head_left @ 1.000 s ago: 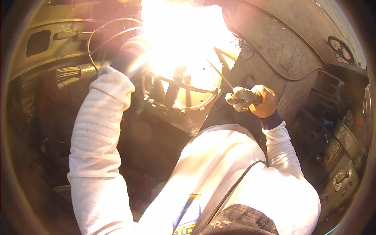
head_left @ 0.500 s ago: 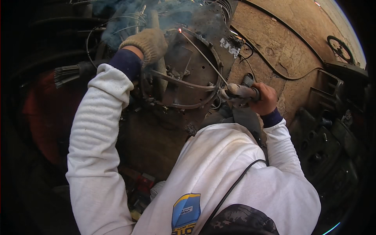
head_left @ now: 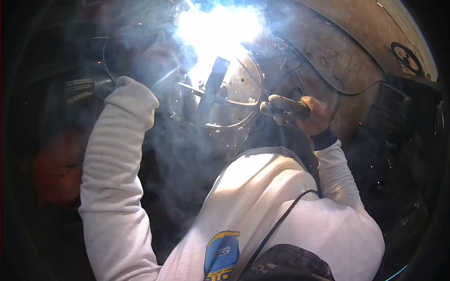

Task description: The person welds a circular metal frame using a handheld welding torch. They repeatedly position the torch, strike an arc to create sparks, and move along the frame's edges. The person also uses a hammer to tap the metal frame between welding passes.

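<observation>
On the left, a bundle of thin rods [head_left: 79,90] sits beside the left hand [head_left: 164,58], so veiled in smoke that I cannot tell how its fingers stand. To the right, a round metal frame [head_left: 225,126] lies below a white glare [head_left: 219,23], and a thin welding rod [head_left: 257,82] slants nearer to a holder [head_left: 283,107] clasped by the right hand [head_left: 315,116]

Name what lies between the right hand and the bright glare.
In the head view, the hand-held holder, its thin rod and part of a curved metal frame lie there.
</observation>
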`<state>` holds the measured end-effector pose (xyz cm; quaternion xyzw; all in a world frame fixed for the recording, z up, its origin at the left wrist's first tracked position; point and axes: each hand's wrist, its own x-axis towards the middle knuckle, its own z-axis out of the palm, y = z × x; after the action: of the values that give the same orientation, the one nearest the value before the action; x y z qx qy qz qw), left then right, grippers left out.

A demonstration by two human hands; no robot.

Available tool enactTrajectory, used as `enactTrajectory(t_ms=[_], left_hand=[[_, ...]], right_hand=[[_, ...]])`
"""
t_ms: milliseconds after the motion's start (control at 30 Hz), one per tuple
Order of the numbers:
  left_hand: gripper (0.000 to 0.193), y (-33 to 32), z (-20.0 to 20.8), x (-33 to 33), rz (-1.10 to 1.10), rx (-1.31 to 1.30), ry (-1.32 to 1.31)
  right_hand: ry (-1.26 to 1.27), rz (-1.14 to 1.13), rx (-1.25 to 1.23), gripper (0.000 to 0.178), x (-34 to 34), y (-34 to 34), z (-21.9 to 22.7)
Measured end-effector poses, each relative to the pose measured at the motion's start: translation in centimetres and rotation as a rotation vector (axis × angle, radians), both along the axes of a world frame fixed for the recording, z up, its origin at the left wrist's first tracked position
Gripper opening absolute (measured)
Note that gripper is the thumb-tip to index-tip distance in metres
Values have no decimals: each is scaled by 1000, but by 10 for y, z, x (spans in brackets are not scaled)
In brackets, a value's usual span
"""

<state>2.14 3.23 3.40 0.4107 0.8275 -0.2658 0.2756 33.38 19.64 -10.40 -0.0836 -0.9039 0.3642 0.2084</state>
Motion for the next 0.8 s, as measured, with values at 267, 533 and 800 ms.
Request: enactTrajectory(t_ms=[267, 533, 800], left_hand=[[34, -15, -12, -16, -159, 67, -42], [31, -6, -6, -10, 122, 155, -75], [35, 0, 8, -3, 165, 67, -32]], right_hand=[[20, -49, -87, 43, 11, 2, -10], [-69, -14, -45, 43, 5, -1, 4], [-73, -24, -48, 41, 0, -3, 4]])
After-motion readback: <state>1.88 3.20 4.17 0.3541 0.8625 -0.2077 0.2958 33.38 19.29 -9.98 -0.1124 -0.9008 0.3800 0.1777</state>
